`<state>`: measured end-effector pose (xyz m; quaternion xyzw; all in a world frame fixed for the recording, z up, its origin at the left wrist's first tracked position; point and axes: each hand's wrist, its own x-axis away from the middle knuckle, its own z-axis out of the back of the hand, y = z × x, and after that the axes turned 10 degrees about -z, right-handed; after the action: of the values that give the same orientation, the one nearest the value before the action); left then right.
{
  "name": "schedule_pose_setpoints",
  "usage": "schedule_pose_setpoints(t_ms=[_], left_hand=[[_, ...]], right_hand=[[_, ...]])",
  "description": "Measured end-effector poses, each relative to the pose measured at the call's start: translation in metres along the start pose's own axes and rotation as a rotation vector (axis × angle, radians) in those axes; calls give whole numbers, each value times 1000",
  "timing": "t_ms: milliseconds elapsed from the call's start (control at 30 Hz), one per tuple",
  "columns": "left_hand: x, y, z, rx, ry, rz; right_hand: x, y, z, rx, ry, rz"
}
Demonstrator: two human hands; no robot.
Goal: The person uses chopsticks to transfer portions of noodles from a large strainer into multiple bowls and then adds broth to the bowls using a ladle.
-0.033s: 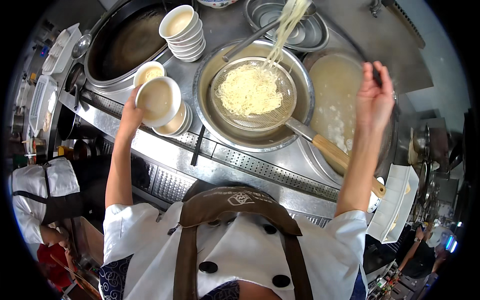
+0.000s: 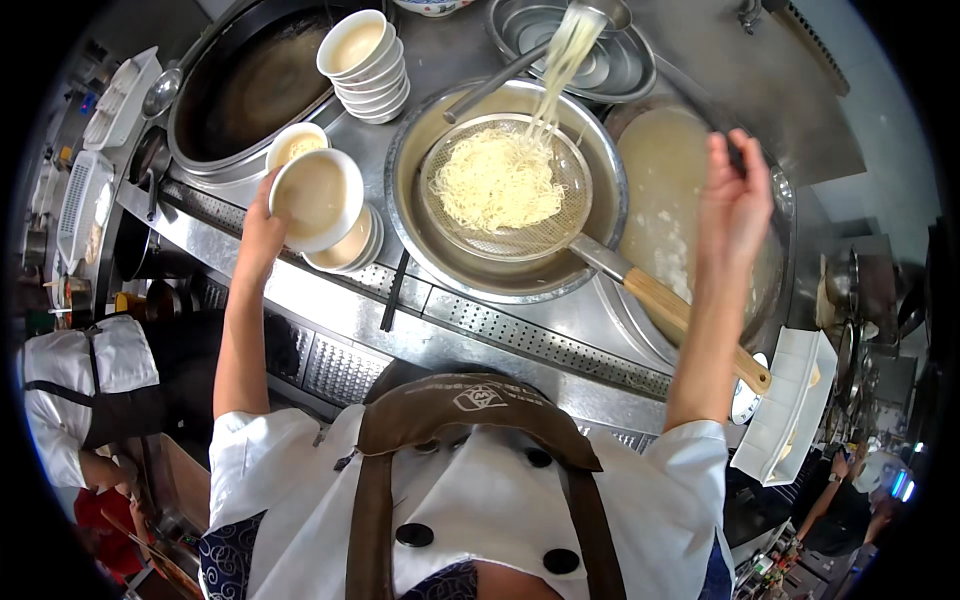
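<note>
My left hand (image 2: 262,228) is closed on the rim of a white bowl (image 2: 317,205) of cloudy broth, tilted over a stack of similar bowls (image 2: 365,250). A bowl with some noodles (image 2: 300,142) stands just behind it. My right hand (image 2: 735,195) grips the long dark handle of a ladle (image 2: 608,12), cut off by the upper edge. Noodle strands (image 2: 566,60) hang from the ladle toward a round strainer (image 2: 570,218). The strainer holds a heap of pale noodles (image 2: 495,180). It rests in a steel basin (image 2: 400,235), its wooden handle (image 2: 660,302) pointing near right.
A pot of cloudy liquid (image 2: 655,180) stands right of the basin, beneath my right forearm. A large dark wok (image 2: 250,90) and a tall bowl stack (image 2: 372,95) are far left. A grey metal handle (image 2: 495,88) crosses the basin's far rim. Black chopsticks (image 2: 395,292) lie nearer me.
My right hand has shifted slightly left and nearer me, bringing more of the ladle into view. The hanging noodles moved a little left. My left hand and its bowl stay almost still.
</note>
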<state>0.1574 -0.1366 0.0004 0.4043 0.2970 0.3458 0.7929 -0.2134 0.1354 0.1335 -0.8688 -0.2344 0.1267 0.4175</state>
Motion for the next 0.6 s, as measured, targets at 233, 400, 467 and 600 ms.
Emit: schedule_pose_setpoints(t_ms=[233,400,467,600], left_hand=[[21,50,-56,460,135,293],[34,60,-106,491,212,216],[38,66,-121,303,184,25],[41,88,-134,28,162,-168]], right_hand=[[58,136,86,730,-68,-39],[61,170,82,1333,-386,365],[53,181,90,1310,-288,406],[31,198,86,586,221,41]])
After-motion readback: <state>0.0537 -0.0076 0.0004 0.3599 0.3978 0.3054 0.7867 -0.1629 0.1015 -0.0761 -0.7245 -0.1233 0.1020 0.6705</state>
